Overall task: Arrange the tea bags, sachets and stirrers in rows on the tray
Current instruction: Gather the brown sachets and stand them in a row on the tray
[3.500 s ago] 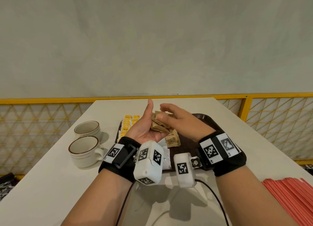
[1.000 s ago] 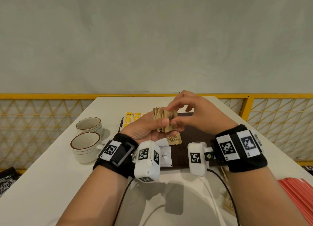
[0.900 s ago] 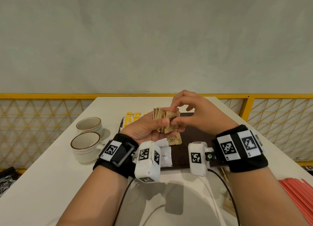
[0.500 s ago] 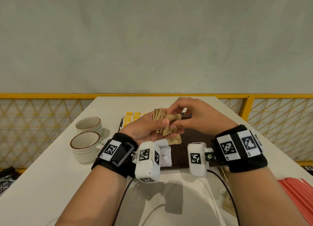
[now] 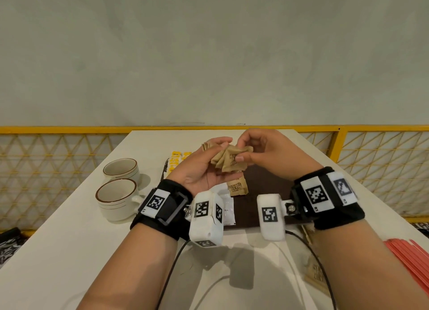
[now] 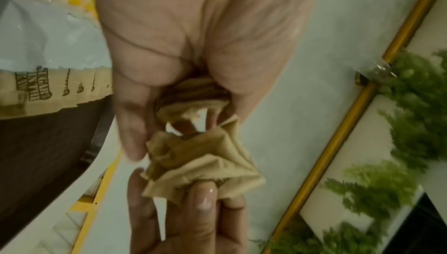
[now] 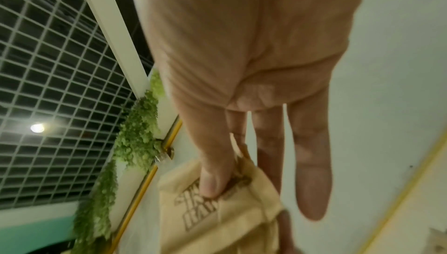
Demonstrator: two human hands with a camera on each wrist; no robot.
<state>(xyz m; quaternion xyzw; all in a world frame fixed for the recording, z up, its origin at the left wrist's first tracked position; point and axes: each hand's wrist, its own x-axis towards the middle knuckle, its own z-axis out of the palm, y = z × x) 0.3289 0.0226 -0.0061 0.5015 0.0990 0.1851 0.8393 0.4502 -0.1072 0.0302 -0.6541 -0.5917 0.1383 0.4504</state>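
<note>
My left hand (image 5: 209,168) is raised above the dark brown tray (image 5: 267,189) and grips a fanned bundle of brown sugar sachets (image 5: 226,160). My right hand (image 5: 255,152) pinches the front sachet (image 7: 217,210) of that bundle between thumb and forefinger. One brown sachet (image 5: 237,189) lies flat on the tray, next to white sachets (image 5: 227,211). Yellow tea bags (image 5: 176,159) lie in rows at the tray's far left. In the left wrist view the crumpled sachets (image 6: 203,158) sit between both hands' fingers.
Two white cups with brown rims (image 5: 116,198) stand left of the tray. Red stirrers (image 5: 408,263) lie at the right table edge. A brown sachet (image 5: 316,275) lies on the table near my right forearm. A yellow railing (image 5: 69,129) runs behind the table.
Both hands have stayed raised over the tray. My right hand has shifted its pinch on the bundle, and the front sachets have fanned out to the right.
</note>
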